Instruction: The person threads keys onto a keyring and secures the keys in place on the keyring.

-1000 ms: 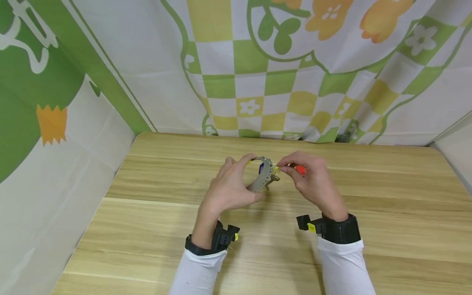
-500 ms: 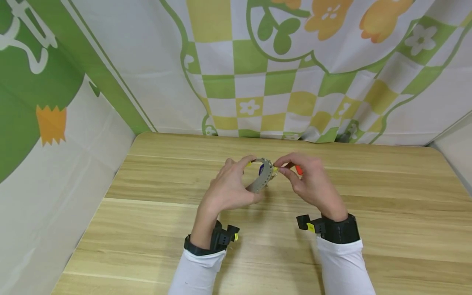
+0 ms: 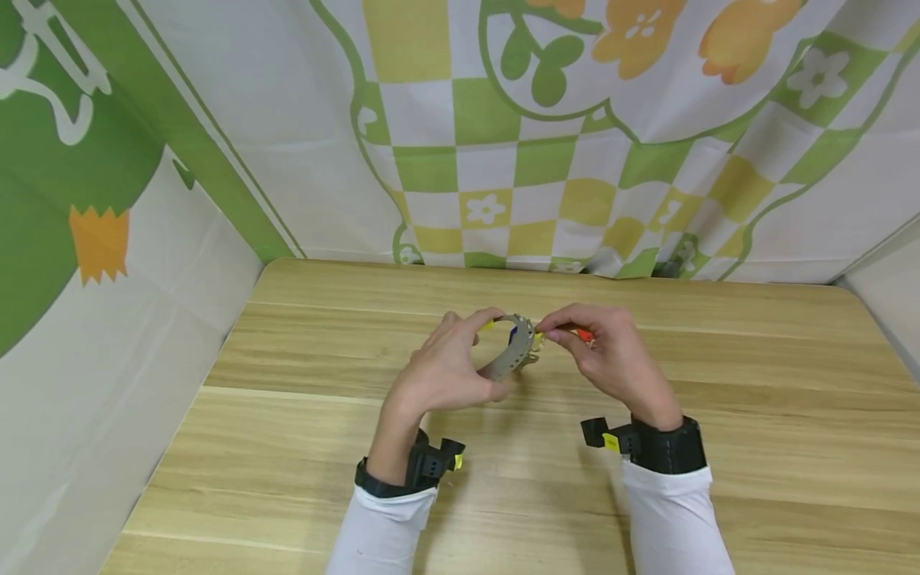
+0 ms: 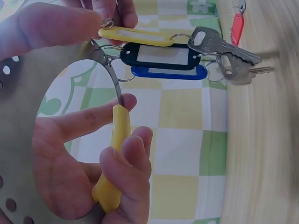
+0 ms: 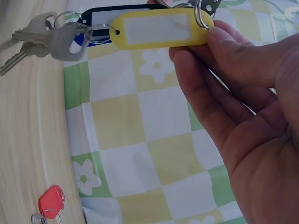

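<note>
My left hand [image 3: 442, 371] grips a large flat metal key ring [image 3: 509, 359] with small holes along its edge, fingers curled round its yellow handle sleeve [image 4: 121, 123]. A yellow key tag [image 5: 159, 30] hangs at the ring's far edge, with a key [image 5: 70, 41] on its other end. My right hand [image 3: 618, 355] pinches this tag's end beside its small split ring [image 5: 202, 14]. Next to it hang a black key tag [image 4: 160, 57] and a blue key tag [image 4: 173, 73], with keys at their ends. Both hands are above the wooden table.
A red key tag [image 5: 51, 201] with a key lies on the table [image 3: 323, 343], partly behind the right hand in the head view. A patterned curtain [image 3: 489, 176] stands along the table's back edge.
The metal ring and both hands have come slightly toward me. The hanging keys and tags have swung a little; the right hand still pinches at the yellow tag's end.
</note>
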A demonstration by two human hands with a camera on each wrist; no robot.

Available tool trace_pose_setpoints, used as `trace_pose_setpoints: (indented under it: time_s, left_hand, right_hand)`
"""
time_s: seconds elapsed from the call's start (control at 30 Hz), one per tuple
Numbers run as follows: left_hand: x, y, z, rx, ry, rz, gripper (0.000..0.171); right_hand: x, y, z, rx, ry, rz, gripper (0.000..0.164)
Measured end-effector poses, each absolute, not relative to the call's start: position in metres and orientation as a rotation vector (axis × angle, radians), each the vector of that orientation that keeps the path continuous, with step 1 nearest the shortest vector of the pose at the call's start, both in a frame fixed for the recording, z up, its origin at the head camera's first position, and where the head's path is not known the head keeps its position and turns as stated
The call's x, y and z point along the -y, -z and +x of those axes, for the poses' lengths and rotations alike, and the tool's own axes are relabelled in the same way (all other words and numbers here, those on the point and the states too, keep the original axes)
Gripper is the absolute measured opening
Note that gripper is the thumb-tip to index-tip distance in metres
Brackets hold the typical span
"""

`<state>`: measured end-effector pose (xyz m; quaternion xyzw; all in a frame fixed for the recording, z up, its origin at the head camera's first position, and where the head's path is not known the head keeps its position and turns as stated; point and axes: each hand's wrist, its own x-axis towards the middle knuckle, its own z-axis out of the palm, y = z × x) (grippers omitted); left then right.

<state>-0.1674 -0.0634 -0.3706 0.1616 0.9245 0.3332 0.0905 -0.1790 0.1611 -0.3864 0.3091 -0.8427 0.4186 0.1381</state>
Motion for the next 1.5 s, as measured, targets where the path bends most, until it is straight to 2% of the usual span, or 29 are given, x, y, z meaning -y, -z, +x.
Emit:
trace_pose_setpoints:
  time_s: [0.27,0.5,0.8,1.17,1.5]
  left_hand:
    - [0.065,0.371,-0.168,-2.718,-1.045,0.490,0.085]
    - [0.065,0.371,-0.167,-2.717,-1.076,0.465,0.086]
    - [0.066,0.371,-0.168,-2.705,-1.104,0.458,0.086]
    - [0.065,0.370,-0.168,-2.734,-1.055,0.469,0.087]
    - [0.066,0.369,-0.167,-2.704,-1.129,0.445,0.088]
  right_hand:
    - [-0.158,0.385,-0.178,2.401,-1.269,0.897,0.018]
    - [-0.151,0.363,-0.167,2.411,-1.253,0.924,0.021]
    - [-0.151,0.355,-0.163,2.417,-1.219,0.959,0.021]
    - [-0.161,0.382,-0.178,2.399,-1.183,0.905,0.022]
    - [-0.154,0.378,-0.176,2.301,-1.210,0.945,0.020]
